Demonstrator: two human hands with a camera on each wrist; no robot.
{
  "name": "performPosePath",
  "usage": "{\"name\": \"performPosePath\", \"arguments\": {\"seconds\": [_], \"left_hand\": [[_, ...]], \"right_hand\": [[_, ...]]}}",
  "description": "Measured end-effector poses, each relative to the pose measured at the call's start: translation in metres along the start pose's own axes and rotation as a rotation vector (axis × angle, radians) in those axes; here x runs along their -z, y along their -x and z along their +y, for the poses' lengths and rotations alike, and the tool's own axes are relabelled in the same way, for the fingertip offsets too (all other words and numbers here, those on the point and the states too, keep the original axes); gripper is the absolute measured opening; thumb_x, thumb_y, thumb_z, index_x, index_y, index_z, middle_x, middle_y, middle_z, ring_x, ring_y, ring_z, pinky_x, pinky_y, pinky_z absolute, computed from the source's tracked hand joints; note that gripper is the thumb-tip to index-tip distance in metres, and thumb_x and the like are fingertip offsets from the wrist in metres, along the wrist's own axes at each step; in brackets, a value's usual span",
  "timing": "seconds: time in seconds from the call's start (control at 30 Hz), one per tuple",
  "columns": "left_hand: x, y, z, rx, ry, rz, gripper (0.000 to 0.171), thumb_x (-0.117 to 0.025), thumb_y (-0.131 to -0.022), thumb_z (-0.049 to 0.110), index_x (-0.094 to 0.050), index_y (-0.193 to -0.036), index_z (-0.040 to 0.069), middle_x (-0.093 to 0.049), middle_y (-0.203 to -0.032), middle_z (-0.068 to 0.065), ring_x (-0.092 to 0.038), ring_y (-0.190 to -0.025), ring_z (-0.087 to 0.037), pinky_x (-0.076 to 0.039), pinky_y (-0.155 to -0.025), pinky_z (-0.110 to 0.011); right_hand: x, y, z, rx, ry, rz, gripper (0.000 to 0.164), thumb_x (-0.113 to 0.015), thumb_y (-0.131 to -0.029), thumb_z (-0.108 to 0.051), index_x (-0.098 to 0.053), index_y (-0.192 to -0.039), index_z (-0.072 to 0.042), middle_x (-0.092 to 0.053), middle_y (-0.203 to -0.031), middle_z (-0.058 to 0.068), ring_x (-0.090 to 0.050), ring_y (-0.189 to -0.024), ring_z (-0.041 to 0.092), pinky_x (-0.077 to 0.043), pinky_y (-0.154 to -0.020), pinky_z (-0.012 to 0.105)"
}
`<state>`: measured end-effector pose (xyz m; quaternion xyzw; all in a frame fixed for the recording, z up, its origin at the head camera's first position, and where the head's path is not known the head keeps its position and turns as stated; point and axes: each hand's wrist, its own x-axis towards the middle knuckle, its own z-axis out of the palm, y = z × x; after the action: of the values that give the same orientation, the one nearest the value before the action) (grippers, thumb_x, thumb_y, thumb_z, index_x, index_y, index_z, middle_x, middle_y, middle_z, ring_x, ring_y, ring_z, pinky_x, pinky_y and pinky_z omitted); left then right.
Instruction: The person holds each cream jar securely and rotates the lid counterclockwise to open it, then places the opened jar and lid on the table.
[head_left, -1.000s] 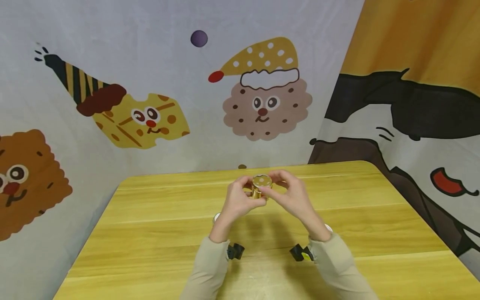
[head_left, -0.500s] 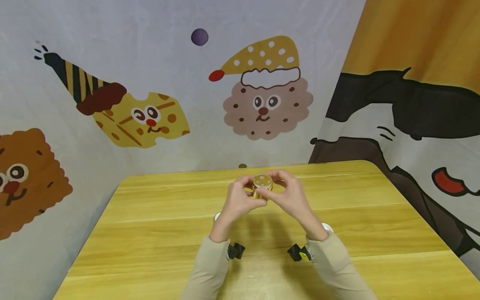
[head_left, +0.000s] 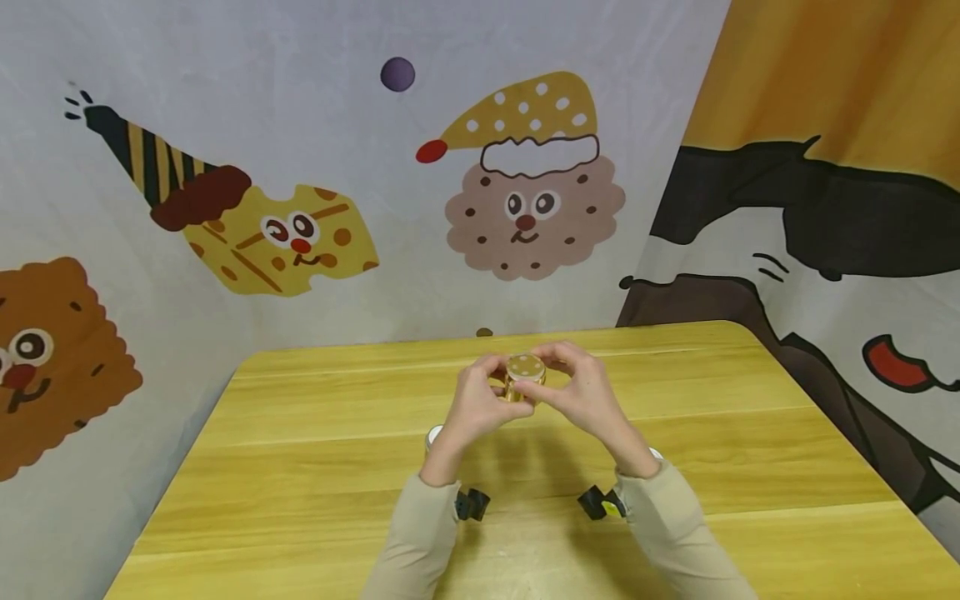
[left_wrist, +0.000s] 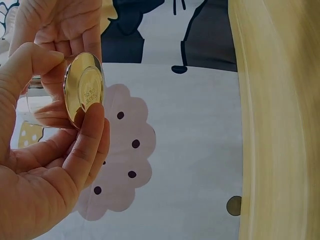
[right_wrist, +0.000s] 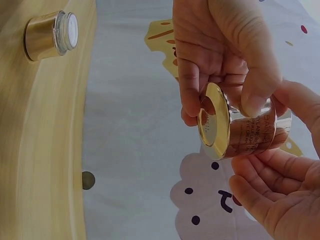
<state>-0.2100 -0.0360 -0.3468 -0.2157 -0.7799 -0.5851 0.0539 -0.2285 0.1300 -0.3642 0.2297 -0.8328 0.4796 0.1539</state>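
Note:
Over the middle of the table both hands hold a gold cosmetic jar (head_left: 526, 367), with "EYE CREAM" among the print on its side. My left hand (head_left: 477, 403) grips the jar's lower part, its thumb along the side and a finger on the gold base (left_wrist: 85, 90), as the left wrist view shows. The jar is upright, its round shiny top facing up in the head view. Around the upper end curl the fingers and thumb of my right hand (right_wrist: 285, 190). Their contact with the far side is partly hidden.
Another gold jar (right_wrist: 46, 36) with a white top stands on the wooden table (head_left: 322, 433); in the head view the left wrist partly covers it. A white round edge (head_left: 656, 454) shows beside the right wrist. A cartoon-printed cloth (head_left: 405, 217) hangs behind.
The jar and both hands stay in nearly the same place. The right wrist shifts a little left, then back, and the jar's top sits very slightly lower.

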Motion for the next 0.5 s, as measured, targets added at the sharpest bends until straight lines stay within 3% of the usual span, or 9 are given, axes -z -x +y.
{"name": "performPosePath", "arguments": {"seconds": [0.13, 0.2, 0.37, 0.43, 0.5], "left_hand": [[0.000, 0.000, -0.001, -0.009, -0.007, 0.001, 0.035, -0.072, -0.068, -0.008, -0.061, -0.101, -0.012, -0.059, -0.092, -0.021, -0.058, -0.084, -0.032, -0.056, -0.070, -0.044], [0.000, 0.000, -0.002, -0.012, -0.010, 0.003, 0.034, -0.073, -0.068, -0.008, -0.061, -0.100, -0.012, -0.060, -0.092, -0.021, -0.058, -0.084, -0.032, -0.056, -0.070, -0.044], [-0.007, -0.006, -0.034, -0.028, -0.037, 0.016, 0.037, -0.077, -0.067, -0.001, -0.063, -0.101, -0.006, -0.060, -0.091, -0.014, -0.058, -0.083, -0.024, -0.057, -0.067, -0.031], [-0.008, -0.008, -0.044, -0.029, -0.039, 0.014, 0.039, -0.078, -0.067, 0.000, -0.063, -0.102, -0.005, -0.060, -0.092, -0.012, -0.058, -0.083, -0.023, -0.057, -0.067, -0.029], [-0.007, -0.006, -0.036, -0.027, -0.033, 0.005, 0.039, -0.077, -0.067, -0.003, -0.063, -0.103, -0.007, -0.060, -0.093, -0.015, -0.058, -0.084, -0.026, -0.057, -0.068, -0.034]], "right_hand": [[0.000, 0.000, 0.003, 0.027, 0.000, -0.006, 0.032, -0.080, -0.074, -0.015, -0.066, -0.099, -0.002, -0.063, -0.097, 0.009, -0.064, -0.093, 0.026, -0.052, -0.086, 0.037], [0.002, 0.000, -0.008, 0.025, 0.008, -0.013, 0.031, -0.079, -0.074, -0.010, -0.066, -0.099, 0.001, -0.063, -0.097, 0.012, -0.064, -0.093, 0.028, -0.052, -0.087, 0.038], [0.001, 0.000, -0.010, 0.006, 0.013, -0.026, 0.032, -0.078, -0.073, -0.002, -0.064, -0.100, 0.006, -0.062, -0.097, 0.017, -0.063, -0.094, 0.033, -0.051, -0.087, 0.043], [-0.001, 0.000, 0.001, 0.008, -0.003, -0.034, 0.033, -0.079, -0.073, -0.005, -0.065, -0.101, 0.004, -0.062, -0.099, 0.016, -0.063, -0.095, 0.031, -0.051, -0.088, 0.042], [0.000, 0.000, 0.003, 0.015, -0.030, -0.049, 0.033, -0.078, -0.074, -0.006, -0.065, -0.103, 0.003, -0.063, -0.101, 0.014, -0.062, -0.095, 0.029, -0.051, -0.089, 0.041]]}}
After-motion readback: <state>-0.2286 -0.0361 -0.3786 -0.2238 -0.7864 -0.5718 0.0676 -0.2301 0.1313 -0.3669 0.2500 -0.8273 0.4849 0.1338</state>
